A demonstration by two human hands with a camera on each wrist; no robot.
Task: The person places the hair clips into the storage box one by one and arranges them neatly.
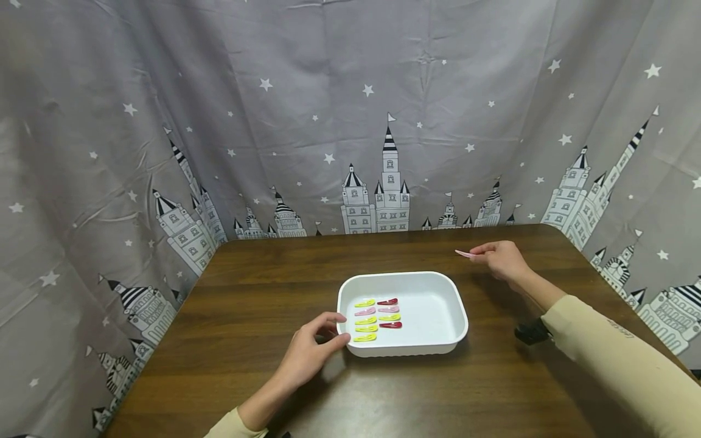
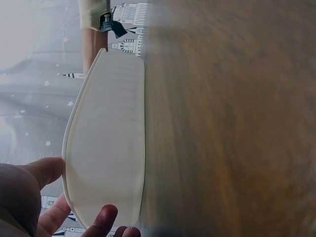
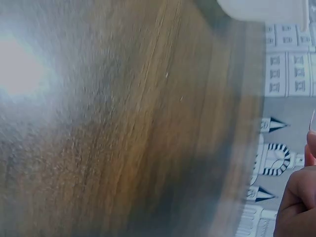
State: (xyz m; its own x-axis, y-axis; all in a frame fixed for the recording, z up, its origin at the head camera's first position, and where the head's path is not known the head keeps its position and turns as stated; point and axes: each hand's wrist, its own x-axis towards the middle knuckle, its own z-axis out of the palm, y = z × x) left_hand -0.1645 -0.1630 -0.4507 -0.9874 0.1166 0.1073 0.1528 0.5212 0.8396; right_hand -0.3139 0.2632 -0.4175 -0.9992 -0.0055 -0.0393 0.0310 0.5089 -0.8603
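A white plastic tray (image 1: 438, 310) stands on the table, and snap hair clips lie in two columns in its left half. Several are yellow, such as the yellow hair clip (image 1: 365, 337); two are red, one being the lower red hair clip (image 1: 391, 325), and two are pink. At the tray's left end my left hand (image 1: 314, 347) grips the rim, thumb at the front corner. Beyond the tray's far right corner, my right hand (image 1: 499, 258) pinches a pink hair clip (image 1: 465, 253) between thumb and fingers, raised above the table.
The brown wooden table (image 1: 263, 286) reaches back to a grey curtain (image 1: 306, 134) printed with castles and stars. A dark strap-like object (image 1: 532, 333) hangs under the right sleeve.
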